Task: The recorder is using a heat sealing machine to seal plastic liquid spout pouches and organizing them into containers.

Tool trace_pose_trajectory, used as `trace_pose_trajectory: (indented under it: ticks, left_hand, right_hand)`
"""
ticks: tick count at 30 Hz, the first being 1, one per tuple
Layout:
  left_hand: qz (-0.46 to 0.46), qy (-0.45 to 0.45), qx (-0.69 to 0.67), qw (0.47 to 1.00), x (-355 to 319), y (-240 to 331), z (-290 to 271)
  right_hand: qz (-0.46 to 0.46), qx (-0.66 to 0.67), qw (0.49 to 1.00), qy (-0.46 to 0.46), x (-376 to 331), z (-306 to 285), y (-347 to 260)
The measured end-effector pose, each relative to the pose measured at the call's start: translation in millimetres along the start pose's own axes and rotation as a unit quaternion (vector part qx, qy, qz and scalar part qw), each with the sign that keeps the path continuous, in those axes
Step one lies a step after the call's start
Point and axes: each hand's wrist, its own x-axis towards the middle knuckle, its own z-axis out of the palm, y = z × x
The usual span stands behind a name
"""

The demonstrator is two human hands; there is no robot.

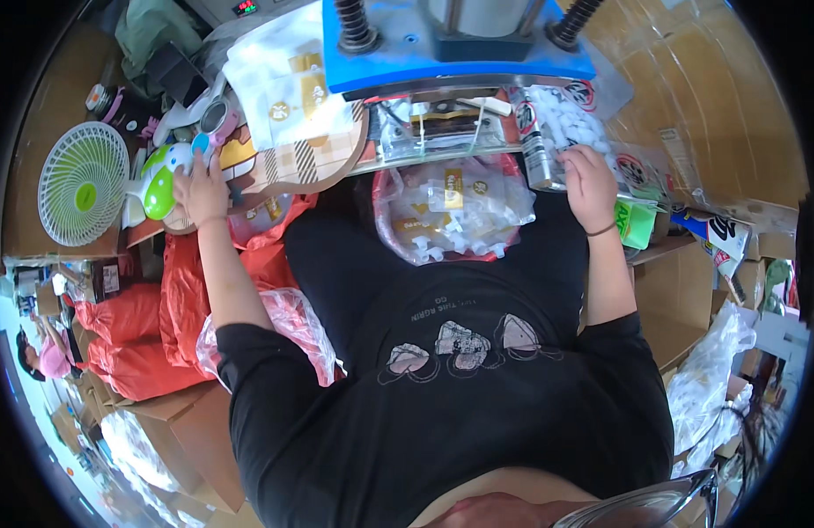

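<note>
Head view: at the left of the tabletop [332,154], a green-and-white rounded body [158,187], just beside a white fan [59,185] with green hub. Over this body, apparently touching, the left hand [202,194], with fingers apart, near a small blue round piece [202,143]. On the other side, a silvery can [537,160] next to a clear bag of small white pieces [570,123], and close to both, the right hand [592,189], with fingers bent and near together; cannot tell whether clamped on something. Between the hands but lower, a red basin [383,211] full of clear packets [455,189] with gold marks. Above, a blue press plate [460,72]; left of it, white sheets [270,92]. Farther out, red bags [129,356] at lower left, and a bright green box [636,223] beside the right wrist.
</note>
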Motion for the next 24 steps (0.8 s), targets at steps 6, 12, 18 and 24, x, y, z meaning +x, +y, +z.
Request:
trace_pose_trajectory:
  ticks: [6, 12, 18, 24]
  left_hand:
    - [0.107, 0.093, -0.507, 0.85, -69, 53, -41]
    - [0.361, 0.067, -0.27, 0.89, -67, 134, -38]
    - [0.416, 0.122, -0.107, 0.895, -98, 133, -13]
    - [0.26, -0.108, -0.43, 0.858, -151, 119, -35]
  right_hand:
    - [0.001, 0.01, 1.0, -0.006, 2, 0, 3]
    - [-0.01, 0.019, 0.999, -0.04, 0, -4, 7]
    - [-0.06, 0.097, 0.987, -0.109, -9, -33, 10]
    - [0.014, 0.128, 0.975, -0.178, -4, -44, 17]
